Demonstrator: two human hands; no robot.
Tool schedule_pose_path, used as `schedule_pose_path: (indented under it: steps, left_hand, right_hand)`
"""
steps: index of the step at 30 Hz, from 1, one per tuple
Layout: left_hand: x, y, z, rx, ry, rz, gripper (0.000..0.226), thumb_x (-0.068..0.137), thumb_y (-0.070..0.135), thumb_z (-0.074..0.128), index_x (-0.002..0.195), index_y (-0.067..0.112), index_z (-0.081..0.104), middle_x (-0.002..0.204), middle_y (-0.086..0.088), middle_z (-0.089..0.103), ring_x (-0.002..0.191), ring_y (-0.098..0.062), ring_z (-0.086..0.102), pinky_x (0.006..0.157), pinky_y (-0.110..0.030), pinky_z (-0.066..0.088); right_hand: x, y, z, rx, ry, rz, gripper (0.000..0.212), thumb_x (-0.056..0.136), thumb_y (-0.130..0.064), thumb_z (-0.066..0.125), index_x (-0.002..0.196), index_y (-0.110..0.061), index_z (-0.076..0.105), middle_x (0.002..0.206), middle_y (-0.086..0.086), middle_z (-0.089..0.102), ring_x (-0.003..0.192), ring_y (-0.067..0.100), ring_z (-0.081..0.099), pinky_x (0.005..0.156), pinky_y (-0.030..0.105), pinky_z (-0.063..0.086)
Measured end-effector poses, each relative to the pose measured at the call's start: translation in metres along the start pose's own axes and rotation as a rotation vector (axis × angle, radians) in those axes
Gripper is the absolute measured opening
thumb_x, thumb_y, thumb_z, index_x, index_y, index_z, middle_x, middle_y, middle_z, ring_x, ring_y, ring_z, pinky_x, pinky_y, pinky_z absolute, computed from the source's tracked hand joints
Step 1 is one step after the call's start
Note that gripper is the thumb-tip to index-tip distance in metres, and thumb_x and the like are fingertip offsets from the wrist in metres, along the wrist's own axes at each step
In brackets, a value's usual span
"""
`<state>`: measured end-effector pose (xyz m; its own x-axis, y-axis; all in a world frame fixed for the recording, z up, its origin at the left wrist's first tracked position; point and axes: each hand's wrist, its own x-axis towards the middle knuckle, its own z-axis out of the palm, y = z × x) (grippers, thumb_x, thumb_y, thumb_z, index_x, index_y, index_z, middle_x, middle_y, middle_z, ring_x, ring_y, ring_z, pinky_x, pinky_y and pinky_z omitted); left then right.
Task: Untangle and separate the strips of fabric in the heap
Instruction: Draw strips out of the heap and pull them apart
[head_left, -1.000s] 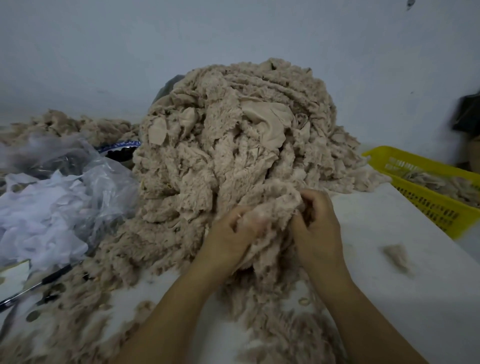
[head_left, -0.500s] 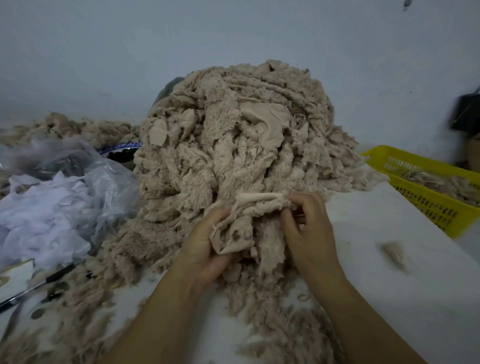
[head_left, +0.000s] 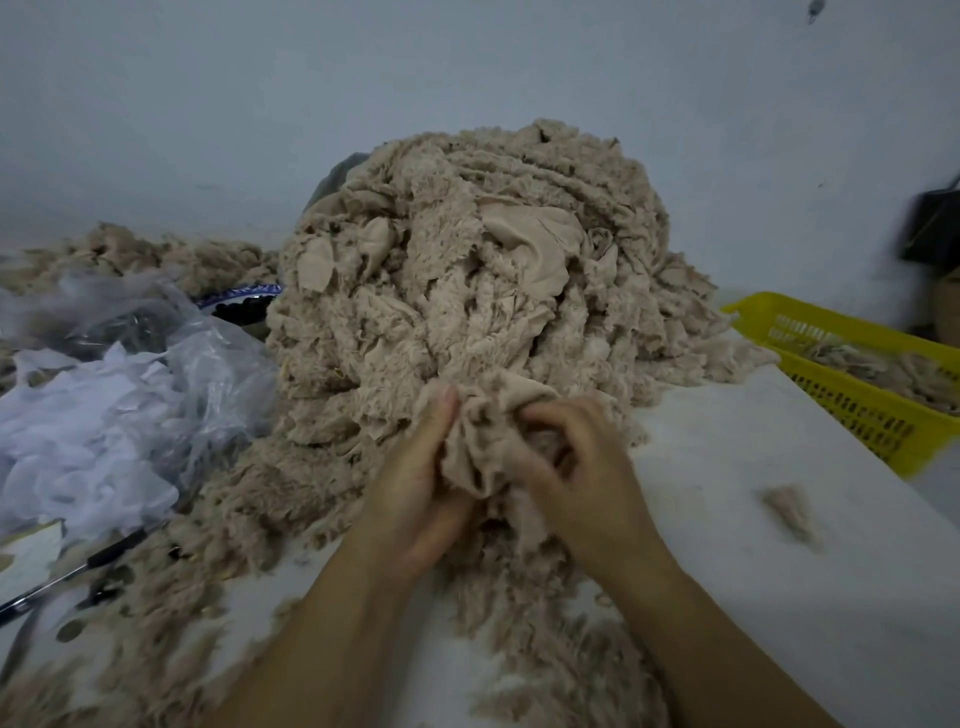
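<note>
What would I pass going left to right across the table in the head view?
White scraps in a plastic bag → heap → yellow basket. Left out: the left hand and right hand, gripping a strip in front of the heap.

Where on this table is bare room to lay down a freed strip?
The widest bare patch is the white table right of the right hand, which grips a strip; it is bordered by the heap, the yellow basket and a loose tuft. The left side is crowded: plastic bag, scissors and scraps cover it.
</note>
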<state>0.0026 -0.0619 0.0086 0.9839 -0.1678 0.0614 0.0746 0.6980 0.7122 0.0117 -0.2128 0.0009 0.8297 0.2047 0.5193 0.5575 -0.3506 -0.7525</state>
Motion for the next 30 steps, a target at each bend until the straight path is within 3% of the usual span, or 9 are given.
schedule_pose_path:
  steps: [6, 9, 12, 16, 18, 22, 25, 27, 30]
  left_hand:
    - [0.0, -0.017, 0.01, 0.312, 0.017, 0.069, 0.058, 0.095, 0.049, 0.046, 0.128, 0.004, 0.061, 0.127, -0.01, 0.068, 0.123, -0.024, 0.06, 0.102, -0.032, 0.05]
    - [0.003, -0.018, 0.008, 0.482, 0.124, 0.161, 0.056, 0.093, 0.053, 0.035, 0.113, 0.011, 0.068, 0.115, 0.001, 0.073, 0.114, -0.019, 0.065, 0.092, -0.027, 0.051]
    - [0.003, -0.018, 0.0, 0.675, 0.166, 0.197, 0.053, 0.088, 0.058, 0.039, 0.116, 0.023, 0.069, 0.116, 0.009, 0.071, 0.11, -0.007, 0.065, 0.094, -0.026, 0.049]
    - [0.005, -0.024, -0.005, 1.003, 0.159, 0.257, 0.038, 0.086, 0.067, 0.053, 0.115, 0.044, 0.06, 0.118, 0.035, 0.056, 0.111, 0.016, 0.052, 0.086, -0.007, 0.045]
    - [0.007, -0.03, -0.004, 1.245, 0.119, 0.266, 0.038, 0.09, 0.057, 0.059, 0.125, 0.047, 0.046, 0.123, 0.041, 0.04, 0.114, 0.027, 0.036, 0.088, 0.006, 0.03]
    - [0.01, -0.034, -0.009, 1.469, 0.186, 0.379, 0.042, 0.099, 0.027, 0.056, 0.14, 0.029, 0.048, 0.125, 0.022, 0.036, 0.114, 0.013, 0.034, 0.085, 0.01, 0.02]
    - [0.008, -0.026, -0.012, 1.173, 0.366, 0.271, 0.024, 0.103, 0.026, 0.05, 0.123, 0.034, 0.06, 0.106, 0.029, 0.057, 0.099, 0.003, 0.056, 0.085, -0.011, 0.041]
    - [0.007, -0.017, -0.013, 0.702, 0.466, 0.173, 0.02, 0.104, 0.026, 0.05, 0.117, 0.031, 0.064, 0.094, 0.021, 0.073, 0.087, -0.003, 0.07, 0.077, -0.027, 0.055]
    - [0.012, 0.0, -0.018, 0.084, 0.43, 0.111, 0.032, 0.105, 0.021, 0.047, 0.134, 0.013, 0.057, 0.117, -0.006, 0.073, 0.106, -0.02, 0.071, 0.085, -0.035, 0.057]
  right_hand:
    - [0.006, 0.018, 0.002, 0.111, -0.035, 0.187, 0.022, 0.088, -0.025, 0.057, 0.108, -0.033, 0.062, 0.097, -0.021, 0.069, 0.087, -0.005, 0.064, 0.071, 0.014, 0.051]
    - [0.021, 0.024, -0.023, 0.824, 0.306, 0.25, 0.014, 0.094, -0.022, 0.055, 0.097, -0.019, 0.069, 0.085, -0.005, 0.071, 0.072, 0.008, 0.066, 0.06, 0.021, 0.054]
    - [0.026, 0.038, -0.049, 1.253, 0.613, 0.409, 0.034, 0.1, -0.046, 0.049, 0.118, -0.019, 0.061, 0.118, 0.001, 0.067, 0.095, 0.014, 0.072, 0.073, 0.025, 0.057]
    - [0.02, 0.048, -0.027, 0.826, 0.473, 0.661, 0.045, 0.099, -0.053, 0.045, 0.116, -0.015, 0.062, 0.097, -0.004, 0.072, 0.089, 0.015, 0.07, 0.066, 0.027, 0.055]
    - [0.016, 0.047, -0.014, 0.418, 0.276, 0.688, 0.051, 0.096, -0.058, 0.046, 0.123, -0.017, 0.059, 0.11, 0.001, 0.069, 0.099, 0.023, 0.066, 0.08, 0.041, 0.056]
    - [0.011, 0.049, -0.004, -0.003, 0.035, 0.594, 0.054, 0.096, -0.049, 0.048, 0.14, -0.018, 0.045, 0.125, 0.005, 0.06, 0.099, 0.018, 0.059, 0.068, 0.027, 0.047]
    - [0.012, 0.052, -0.01, 0.192, 0.25, 0.632, 0.037, 0.097, -0.04, 0.048, 0.127, -0.02, 0.057, 0.119, 0.003, 0.065, 0.104, 0.026, 0.062, 0.085, 0.046, 0.053]
    - [0.014, 0.054, -0.02, 0.561, 0.452, 0.73, 0.023, 0.095, -0.032, 0.048, 0.106, -0.021, 0.065, 0.097, 0.0, 0.07, 0.093, 0.025, 0.065, 0.076, 0.041, 0.057]
    - [0.016, 0.056, -0.033, 0.817, 0.579, 0.838, 0.024, 0.097, -0.025, 0.047, 0.1, -0.015, 0.068, 0.09, 0.006, 0.072, 0.082, 0.024, 0.07, 0.072, 0.04, 0.06]
